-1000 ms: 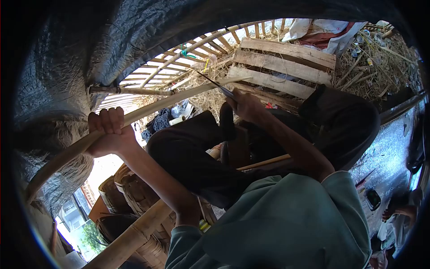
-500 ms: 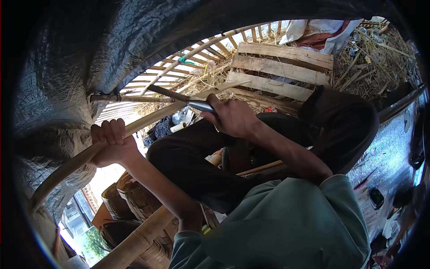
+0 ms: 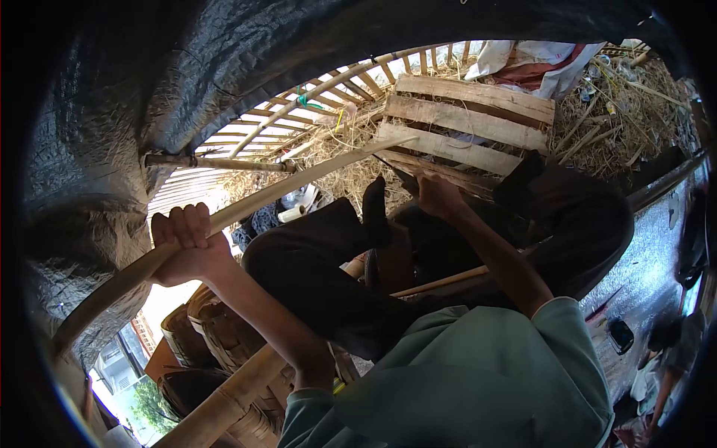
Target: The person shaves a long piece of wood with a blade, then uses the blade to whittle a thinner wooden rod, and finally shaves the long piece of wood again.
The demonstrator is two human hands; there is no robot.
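Note:
A long, pale bamboo strip [image 3: 299, 178] runs diagonally from the lower left to a thin tip near the wooden slats. My left hand [image 3: 187, 243] is closed around its lower part, fingers wrapped over the top. Off the strip, close below its tip, my right hand [image 3: 441, 196] grips a knife [image 3: 404, 179] whose dark blade points up and left. The handle is mostly hidden in my fist. Under both arms are my bent legs in dark trousers [image 3: 314, 261].
Wooden slats [image 3: 467, 116] lie on straw [image 3: 343, 164] beyond my legs. Woven bamboo baskets [image 3: 216, 321] and a thick bamboo pole [image 3: 231, 396] sit at lower left. A dark tarp [image 3: 246, 67] hangs overhead. Another person [image 3: 676, 351] is at the right edge.
My right hand has moved right and slightly down with the knife, whose blade lay across the strip before and is now clear of it. My left hand keeps its hold. A person appears at lower right.

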